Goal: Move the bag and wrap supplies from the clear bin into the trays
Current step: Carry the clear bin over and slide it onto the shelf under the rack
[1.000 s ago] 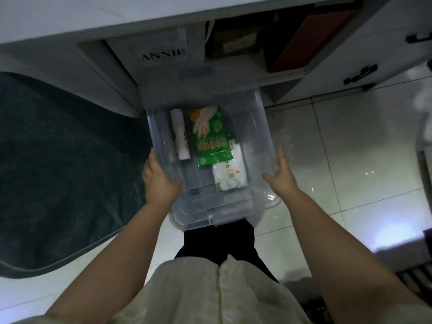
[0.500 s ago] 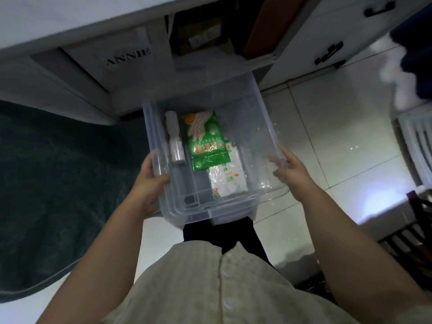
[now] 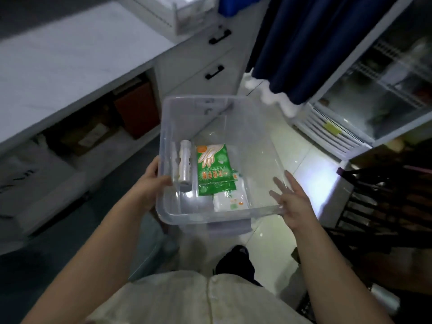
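I carry a clear plastic bin point(image 3: 252, 127) in front of my body, lifted off the floor. My left hand point(image 3: 149, 183) grips its left wall near the rim. My right hand point(image 3: 292, 199) presses flat against its right wall with the fingers spread. Inside lie a roll of clear wrap point(image 3: 185, 164) along the left side, a green packet printed with a glove picture point(image 3: 214, 169) in the middle, and a white packet point(image 3: 230, 199) partly under the green one. White trays point(image 3: 168, 12) stand on the counter at the top.
A white counter point(image 3: 70, 57) with open shelves and drawers runs along the left. A dark blue curtain point(image 3: 311, 43) hangs ahead. A glass-door fridge point(image 3: 374, 94) stands at the right, with a dark wooden chair point(image 3: 383, 206) below it. A dark mat point(image 3: 70, 265) covers the floor at the left.
The bin has come out from under the counter and risen. My view has turned right, bringing the counter top, curtain and fridge into sight. Both hands stay on the bin.
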Motion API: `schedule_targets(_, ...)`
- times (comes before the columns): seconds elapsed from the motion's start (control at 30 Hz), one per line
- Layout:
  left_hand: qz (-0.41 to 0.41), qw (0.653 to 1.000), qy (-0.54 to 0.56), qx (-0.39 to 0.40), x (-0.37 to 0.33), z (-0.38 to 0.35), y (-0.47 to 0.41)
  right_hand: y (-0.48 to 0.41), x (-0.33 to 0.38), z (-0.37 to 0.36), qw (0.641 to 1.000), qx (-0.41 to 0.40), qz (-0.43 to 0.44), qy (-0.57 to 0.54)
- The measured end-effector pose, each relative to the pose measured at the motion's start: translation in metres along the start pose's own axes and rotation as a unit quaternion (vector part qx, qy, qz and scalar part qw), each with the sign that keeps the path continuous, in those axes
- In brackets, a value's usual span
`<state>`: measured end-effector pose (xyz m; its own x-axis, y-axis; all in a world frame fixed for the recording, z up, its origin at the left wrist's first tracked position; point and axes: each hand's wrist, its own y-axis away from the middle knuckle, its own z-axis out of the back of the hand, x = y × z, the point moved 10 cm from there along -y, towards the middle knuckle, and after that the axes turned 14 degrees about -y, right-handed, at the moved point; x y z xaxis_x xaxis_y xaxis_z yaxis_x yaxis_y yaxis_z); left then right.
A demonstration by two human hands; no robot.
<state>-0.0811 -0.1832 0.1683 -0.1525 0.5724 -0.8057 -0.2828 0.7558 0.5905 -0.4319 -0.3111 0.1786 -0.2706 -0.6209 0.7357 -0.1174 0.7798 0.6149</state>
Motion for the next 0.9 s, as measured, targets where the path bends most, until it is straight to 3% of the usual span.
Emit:
schedule_targets(0.1,-0.024,0.998,0.034,-0.043,-0.061,-0.055,-0.027,-0.016,0.069,0.031,0.998,-0.012,0.043,-0.047)
schedule_targets(0.23,-0.138,0.984,0.102,0.045,-0.147,-0.151,-0.046,-0.039,0.148,0.072,0.988,-0.016,0.086,-0.128)
schedule_targets(0.37,-0.206,0.976,0.048,0.052,-0.207,-0.212,-0.064,-0.07,0.224,0.104,0.976,0.001,0.129,-0.175)
schedule_targets(0.47,-0.205,0.973,0.008,0.105,-0.232,-0.249,-0.087,-0.101,0.278,0.116,0.969,0.017,0.162,-0.185)
schedule_targets(0.6,-0.217,0.966,-0.001,0.137,-0.286,-0.272,-0.144,-0.158,0.335,0.104,0.966,0.032,0.167,-0.194)
schedule_targets(0.8,-0.244,0.966,0.035,0.083,-0.388,-0.28,-0.269,-0.259,0.437,0.051,0.963,0.038,0.216,-0.159)
schedule_targets(0.9,-0.252,0.957,0.048,0.138,-0.454,-0.295,-0.321,-0.315,0.502,0.01,0.96,0.046,0.232,-0.152)
